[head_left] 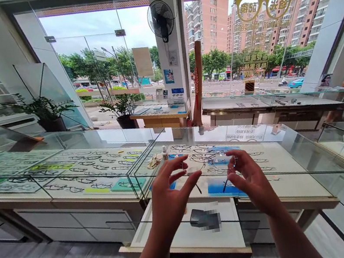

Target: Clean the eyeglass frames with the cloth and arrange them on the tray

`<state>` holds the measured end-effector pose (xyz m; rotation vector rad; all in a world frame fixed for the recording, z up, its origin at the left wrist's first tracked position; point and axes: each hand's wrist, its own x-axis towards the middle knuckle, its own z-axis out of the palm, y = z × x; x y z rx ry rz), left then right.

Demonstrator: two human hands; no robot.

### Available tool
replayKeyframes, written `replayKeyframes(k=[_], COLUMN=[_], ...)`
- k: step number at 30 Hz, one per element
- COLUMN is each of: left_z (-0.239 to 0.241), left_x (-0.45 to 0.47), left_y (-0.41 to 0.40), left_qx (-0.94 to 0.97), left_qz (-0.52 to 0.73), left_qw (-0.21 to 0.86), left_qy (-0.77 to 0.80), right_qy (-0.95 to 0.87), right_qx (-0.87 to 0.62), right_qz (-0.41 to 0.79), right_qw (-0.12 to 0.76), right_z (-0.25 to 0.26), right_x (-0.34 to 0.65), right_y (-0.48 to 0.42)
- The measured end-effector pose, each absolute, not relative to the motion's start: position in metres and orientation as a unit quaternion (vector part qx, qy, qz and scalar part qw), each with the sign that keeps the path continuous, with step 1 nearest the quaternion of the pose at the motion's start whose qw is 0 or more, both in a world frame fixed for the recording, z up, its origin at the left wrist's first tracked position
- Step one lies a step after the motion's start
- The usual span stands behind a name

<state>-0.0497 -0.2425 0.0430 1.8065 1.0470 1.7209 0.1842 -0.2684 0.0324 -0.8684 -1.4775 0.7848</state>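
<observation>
A thin-rimmed pair of eyeglasses [213,168] is held up between my two hands, over the glass display case. My left hand [171,184] pinches one side of the frame with thumb and fingers. On the other side, my right hand [247,173] grips the rim near the hinge. Both dark temple tips hang down below the lenses. Under my hands a drawer [163,236] is pulled out, and a black object [198,218], partly blurred out, lies in it. Several eyeglass frames rest behind the glass.
The display case's glass top [185,131] spans the space in front of me. A small white bottle [164,152] stands by a crumpled cloth [154,162]. More eyeglasses [88,165] fill the left case. Potted plants [49,114] and a wall fan [161,20] are farther back.
</observation>
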Motion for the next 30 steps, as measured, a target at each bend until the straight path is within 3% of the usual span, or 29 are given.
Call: replayKeyframes(k=[12, 30], left_z=[0.045, 0.037], left_x=[-0.042, -0.038], left_y=[-0.246, -0.246], left_qx=[0.659, 0.656], left_qz=[0.619, 0.629], left_qw=[0.184, 0.153], left_qy=[0.385, 0.389], right_qy=[-0.622, -0.487], right_qx=[-0.407, -0.348], right_qz=[0.212, 0.388], right_qw=[0.635, 0.701], right_z=[0.019, 0.016], right_x=[0.188, 0.183], right_y=[-0.268, -0.261])
